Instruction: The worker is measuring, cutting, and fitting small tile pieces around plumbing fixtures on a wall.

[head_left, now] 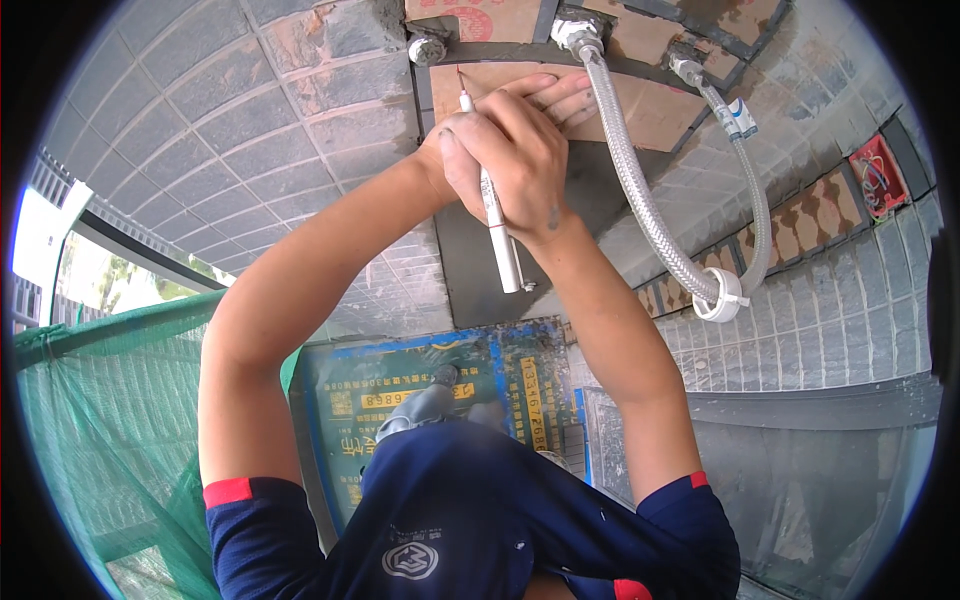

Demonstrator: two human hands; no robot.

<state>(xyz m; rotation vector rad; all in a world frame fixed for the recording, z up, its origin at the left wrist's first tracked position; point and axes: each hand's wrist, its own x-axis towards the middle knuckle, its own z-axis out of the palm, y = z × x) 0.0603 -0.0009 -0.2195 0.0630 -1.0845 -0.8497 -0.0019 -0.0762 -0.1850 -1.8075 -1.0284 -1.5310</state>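
My right hand (525,175) is closed around a long white tube-like marker (505,255) with a thin reddish-brown tip, which points up at a brown cardboard-like panel (650,115). My left hand (560,98) lies partly behind the right, its visible fingers stretched out along that panel; its palm is hidden. Below the panel is a dark grey cement patch (470,270). Just right of my hands hangs a braided hose (630,185) from a white fitting (575,38). A thinner hose (755,215) hangs beside it, with a white plastic ring (718,295) around the bottom bend.
Grey tiled walls (220,120) surround the work spot. A red electrical box (878,178) with loose wires sits at the right. Green mesh (110,420) hangs at lower left below a bright opening (50,240). My feet stand on green printed sheeting (340,390), near a grey translucent sheet (820,450).
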